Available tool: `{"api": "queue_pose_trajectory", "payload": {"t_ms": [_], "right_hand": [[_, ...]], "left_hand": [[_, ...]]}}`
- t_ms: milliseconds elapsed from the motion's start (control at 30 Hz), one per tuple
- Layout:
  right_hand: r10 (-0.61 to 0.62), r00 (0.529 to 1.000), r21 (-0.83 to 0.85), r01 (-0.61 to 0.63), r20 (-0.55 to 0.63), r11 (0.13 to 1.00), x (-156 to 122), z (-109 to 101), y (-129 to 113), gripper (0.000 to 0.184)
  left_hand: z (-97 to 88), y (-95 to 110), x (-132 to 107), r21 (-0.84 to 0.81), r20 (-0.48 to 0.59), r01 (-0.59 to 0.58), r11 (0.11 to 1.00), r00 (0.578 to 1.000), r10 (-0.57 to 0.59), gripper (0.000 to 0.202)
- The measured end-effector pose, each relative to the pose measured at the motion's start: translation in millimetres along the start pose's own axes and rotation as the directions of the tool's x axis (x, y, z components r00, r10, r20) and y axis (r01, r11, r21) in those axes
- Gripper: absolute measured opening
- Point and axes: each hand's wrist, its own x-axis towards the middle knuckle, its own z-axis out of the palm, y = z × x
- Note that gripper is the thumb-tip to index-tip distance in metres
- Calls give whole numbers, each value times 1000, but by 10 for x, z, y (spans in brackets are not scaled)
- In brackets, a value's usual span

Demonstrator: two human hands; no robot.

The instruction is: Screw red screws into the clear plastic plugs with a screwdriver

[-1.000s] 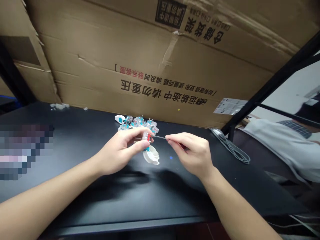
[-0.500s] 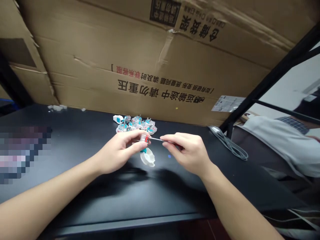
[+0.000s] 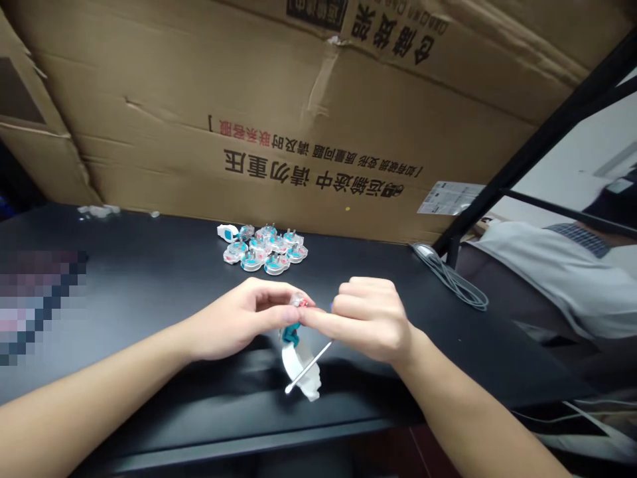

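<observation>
Between the thumb and fingers of my left hand (image 3: pixel 243 318) is a plug (image 3: pixel 290 334) with a clear top, a red piece and a teal inner part. Its white shell half (image 3: pixel 304 372) hangs open below the fingers. My right hand (image 3: pixel 371 318) is curled around a thin metal rod (image 3: pixel 309 366) with a small widened tip, which points down-left across the white shell. The right index finger reaches out to the clear top, by the red piece and the left thumb. The rest of the rod is hidden in my right hand.
Several clear, white and teal plugs (image 3: pixel 263 247) lie grouped behind my hands on the black table (image 3: pixel 164 265). A grey cable (image 3: pixel 452 282) is coiled at right. Small whitish pieces (image 3: pixel 99 211) lie at far left. Cardboard (image 3: pixel 174 79) rises behind; another person (image 3: pixel 542 285) is at right.
The rod has swung from touching the red piece to pointing down-left. My right index finger is now at the plug. Both hands are lower in view, and the shell hangs lower.
</observation>
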Motion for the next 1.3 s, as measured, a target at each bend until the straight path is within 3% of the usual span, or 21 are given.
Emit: {"api": "queue_pose_trajectory", "payload": {"t_ms": [133, 233, 567, 933, 1133, 1300], "right_hand": [[-110, 993, -54, 112, 31, 992, 46, -46, 4, 5], [-115, 993, -21, 116, 26, 993, 46, -57, 7, 10], [46, 995, 83, -38, -92, 996, 38, -4, -118, 12], [219, 965, 202, -188, -143, 961, 68, 42, -208, 13], [228, 962, 226, -192, -148, 955, 67, 43, -199, 12], [227, 965, 223, -194, -132, 955, 73, 59, -189, 15]], "left_hand": [[33, 12, -8, -18, 57, 58, 998, 997, -57, 22], [34, 17, -11, -19, 59, 59, 998, 997, -58, 22], [45, 49, -26, -164, 91, 12, 986, 996, 4, 17], [31, 20, -33, -237, 88, 37, 971, 996, -16, 20], [28, 19, -45, -258, 96, 22, 966, 995, 3, 17], [21, 27, -33, -182, 77, 19, 983, 997, -5, 23]]}}
